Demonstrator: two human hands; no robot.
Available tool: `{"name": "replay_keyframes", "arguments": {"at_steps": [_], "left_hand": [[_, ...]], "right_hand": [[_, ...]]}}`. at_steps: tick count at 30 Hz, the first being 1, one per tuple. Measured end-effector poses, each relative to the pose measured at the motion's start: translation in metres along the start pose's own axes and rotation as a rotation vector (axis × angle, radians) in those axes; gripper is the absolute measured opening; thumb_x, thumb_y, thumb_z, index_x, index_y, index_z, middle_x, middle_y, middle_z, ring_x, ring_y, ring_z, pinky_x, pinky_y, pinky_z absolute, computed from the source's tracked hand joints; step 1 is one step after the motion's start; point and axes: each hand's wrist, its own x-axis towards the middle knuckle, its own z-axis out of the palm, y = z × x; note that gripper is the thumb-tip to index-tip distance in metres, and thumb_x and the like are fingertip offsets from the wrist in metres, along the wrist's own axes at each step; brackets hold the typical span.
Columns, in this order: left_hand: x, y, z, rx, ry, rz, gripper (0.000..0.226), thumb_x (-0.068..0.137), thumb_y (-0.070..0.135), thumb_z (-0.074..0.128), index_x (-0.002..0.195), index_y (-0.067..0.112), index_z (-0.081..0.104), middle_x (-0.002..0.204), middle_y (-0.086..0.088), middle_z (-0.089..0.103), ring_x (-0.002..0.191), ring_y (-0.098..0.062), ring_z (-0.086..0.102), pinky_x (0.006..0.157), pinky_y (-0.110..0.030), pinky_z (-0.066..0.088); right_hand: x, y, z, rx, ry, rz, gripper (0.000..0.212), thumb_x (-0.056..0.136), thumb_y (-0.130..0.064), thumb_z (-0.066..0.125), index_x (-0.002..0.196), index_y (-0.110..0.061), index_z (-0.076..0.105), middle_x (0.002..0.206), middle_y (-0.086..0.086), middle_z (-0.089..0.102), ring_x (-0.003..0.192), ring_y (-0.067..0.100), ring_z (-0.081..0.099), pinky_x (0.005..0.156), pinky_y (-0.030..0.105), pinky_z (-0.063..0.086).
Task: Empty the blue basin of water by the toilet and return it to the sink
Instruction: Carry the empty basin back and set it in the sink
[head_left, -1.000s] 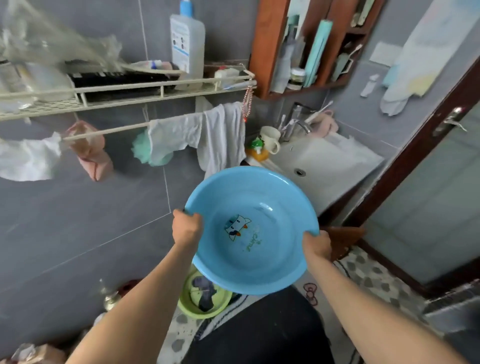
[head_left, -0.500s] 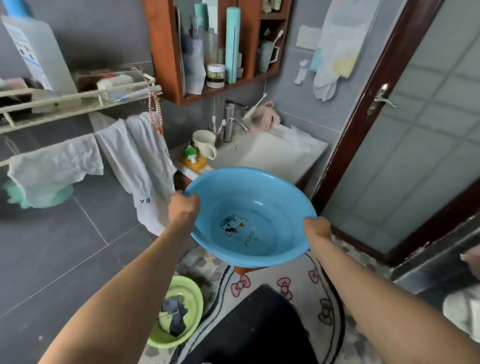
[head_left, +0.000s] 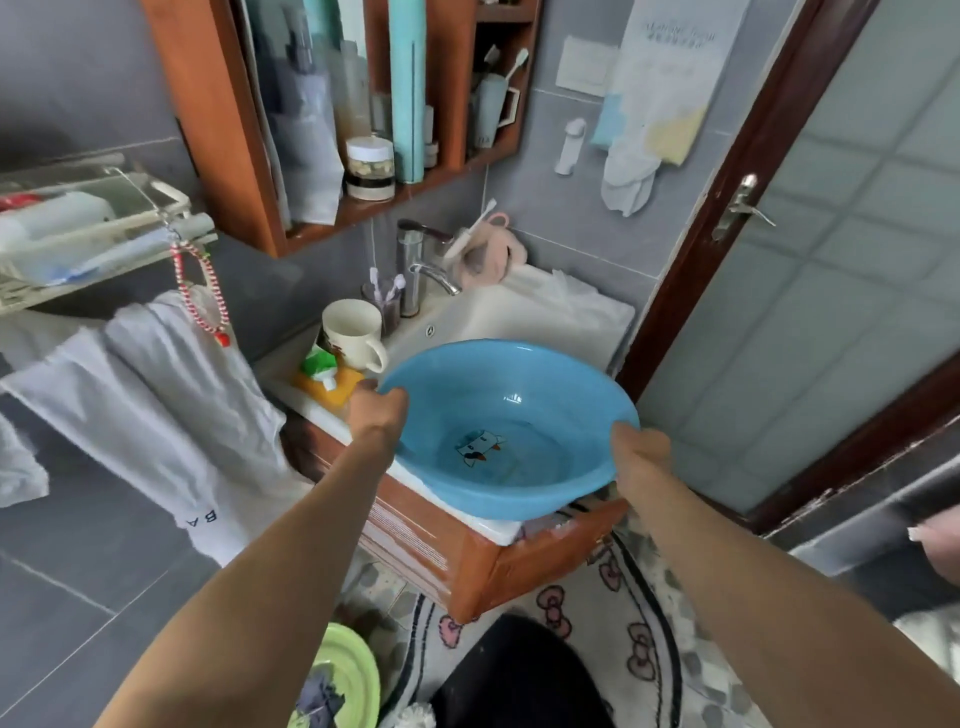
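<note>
The blue basin is being gripped by its rim at the centre of the frame, the left hand closed on the left edge and the right hand closed on the right edge. It is being held level over the front part of the white sink, in front of the chrome faucet; whether its underside is touching the sink edge cannot be told. A cartoon print is being shown on its floor, and little or no water is being made out inside, though a thin film cannot be ruled out.

The emptying is being judged as done, and the return to the sink as the step in hand. The next move is being judged as lowering the basin into the bowl, clear of the white mug and the yellow sponge just left of it, then opening both hands.

The sink bowl is being largely covered by the basin. The toilet is not being shown. The green basin is being cut off at the lower edge, and the shelf contents at upper left are blurred.
</note>
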Motion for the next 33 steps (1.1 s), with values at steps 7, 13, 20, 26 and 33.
{"name": "replay_keyframes", "arguments": {"at_steps": [7,13,20,26,33], "left_hand": [[0.067,0.013,0.025,0.146,-0.136,-0.017,0.054,0.085,0.016,0.052,0.137,0.007,0.041,0.136,-0.021,0.049,0.122,-0.036,0.049,0.104,-0.042,0.042],[0.094,0.015,0.042,0.345,-0.224,0.052,0.05,0.087,0.016,0.05,0.136,0.008,0.043,0.14,-0.018,0.047,0.128,-0.033,0.045,0.106,-0.036,0.037],[0.113,0.014,0.061,0.477,-0.232,0.134,0.047,0.086,0.012,0.048,0.133,0.006,0.047,0.137,-0.019,0.05,0.122,-0.035,0.051,0.102,-0.037,0.042],[0.125,0.009,0.082,0.579,-0.157,0.234,0.046,0.086,0.011,0.045,0.132,0.01,0.048,0.14,-0.015,0.044,0.129,-0.033,0.042,0.105,-0.042,0.039],[0.142,0.001,0.103,0.744,-0.133,0.253,0.05,0.087,0.013,0.043,0.136,0.015,0.043,0.144,-0.012,0.039,0.134,-0.031,0.034,0.111,-0.044,0.027]], "right_hand": [[0.032,-0.042,0.059,0.005,0.068,0.008,0.046,0.081,-0.023,0.052,0.12,0.001,0.053,0.116,0.022,0.063,0.099,0.039,0.063,0.083,0.044,0.054],[0.051,-0.054,0.091,0.068,0.067,0.011,0.044,0.083,-0.026,0.055,0.116,0.004,0.054,0.109,0.023,0.065,0.087,0.032,0.064,0.059,0.032,0.045],[0.078,-0.054,0.116,0.139,0.081,0.092,0.043,0.082,-0.017,0.058,0.12,0.002,0.052,0.119,0.021,0.061,0.105,0.039,0.061,0.091,0.051,0.052],[0.103,-0.046,0.138,0.152,-0.069,0.07,0.041,0.082,-0.006,0.055,0.121,0.006,0.047,0.104,0.017,0.057,0.089,0.024,0.054,0.074,0.034,0.045],[0.119,-0.04,0.146,0.014,-0.126,0.02,0.057,0.089,-0.012,0.046,0.142,-0.015,0.028,0.13,0.017,0.054,0.109,0.035,0.057,0.089,0.04,0.048]]}}
